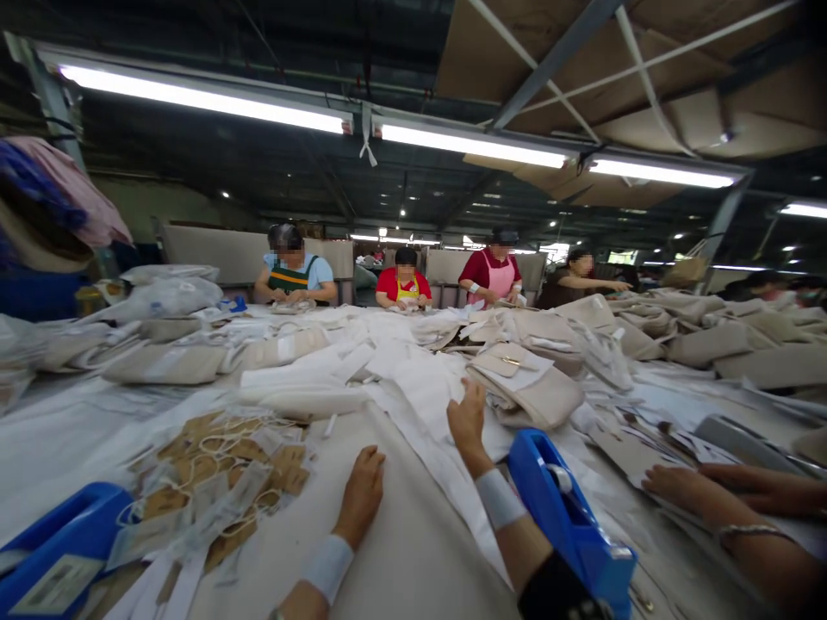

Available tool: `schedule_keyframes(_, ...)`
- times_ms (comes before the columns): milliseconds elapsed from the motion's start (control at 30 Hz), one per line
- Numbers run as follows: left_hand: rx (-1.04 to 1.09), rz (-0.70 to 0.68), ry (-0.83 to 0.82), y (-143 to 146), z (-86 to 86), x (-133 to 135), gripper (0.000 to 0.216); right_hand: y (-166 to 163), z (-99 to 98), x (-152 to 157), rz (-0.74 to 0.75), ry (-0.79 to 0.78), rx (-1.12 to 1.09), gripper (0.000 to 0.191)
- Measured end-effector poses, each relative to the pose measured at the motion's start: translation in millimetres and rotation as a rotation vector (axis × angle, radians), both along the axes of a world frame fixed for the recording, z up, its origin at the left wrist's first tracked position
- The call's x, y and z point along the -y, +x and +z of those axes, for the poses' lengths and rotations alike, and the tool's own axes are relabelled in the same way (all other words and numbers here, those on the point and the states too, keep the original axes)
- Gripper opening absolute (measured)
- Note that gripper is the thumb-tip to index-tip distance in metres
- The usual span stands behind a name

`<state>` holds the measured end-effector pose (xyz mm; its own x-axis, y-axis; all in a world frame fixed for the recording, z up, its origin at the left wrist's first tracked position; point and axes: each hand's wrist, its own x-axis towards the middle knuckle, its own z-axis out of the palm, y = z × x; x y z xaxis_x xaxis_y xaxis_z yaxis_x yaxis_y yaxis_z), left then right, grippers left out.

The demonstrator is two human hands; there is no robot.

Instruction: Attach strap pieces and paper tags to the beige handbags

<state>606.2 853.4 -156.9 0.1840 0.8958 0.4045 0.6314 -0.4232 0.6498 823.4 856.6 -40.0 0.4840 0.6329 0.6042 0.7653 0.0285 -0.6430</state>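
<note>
My left hand (362, 492) is low over a smooth beige sheet (401, 482), its fingers curled together. Whatever it may hold is hidden. My right hand (468, 420) reaches forward over white sheets (413, 387), thumb apart from bent fingers and nothing visible in them. Just beyond it lies a folded beige cloth piece (549, 392) with a white sheet and a gold-coloured fitting on top. A blue tape dispenser (549, 491) stands right beside my right forearm. Left of my left hand is a heap of brown tags (245, 456) with white strings and clear sleeves.
Another blue tape dispenser (77, 542) sits at the near left. A co-worker's hands (711, 486) work over papers at the right edge. Folded beige pieces (724, 344) pile up at the right. Several people sit across the table under tube lights (471, 146).
</note>
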Motion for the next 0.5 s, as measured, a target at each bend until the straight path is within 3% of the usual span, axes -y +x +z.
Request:
schedule_keyframes(100, -0.013, -0.004, -0.006, 1, -0.9, 2, 0.033, 46, 10.7, -36, -0.132, -0.086, 0.225, 0.067)
schedule_keyframes(200, -0.056, 0.005, -0.038, 3, 0.4, 5, 0.037, 82, 4.7, -54, -0.182, -0.181, 0.461, 0.074)
schedule_keyframes(500, -0.075, -0.006, -0.103, 6, 8.8, 11, 0.041, 122, -24.6, -87, -0.357, -0.367, 0.883, 0.056)
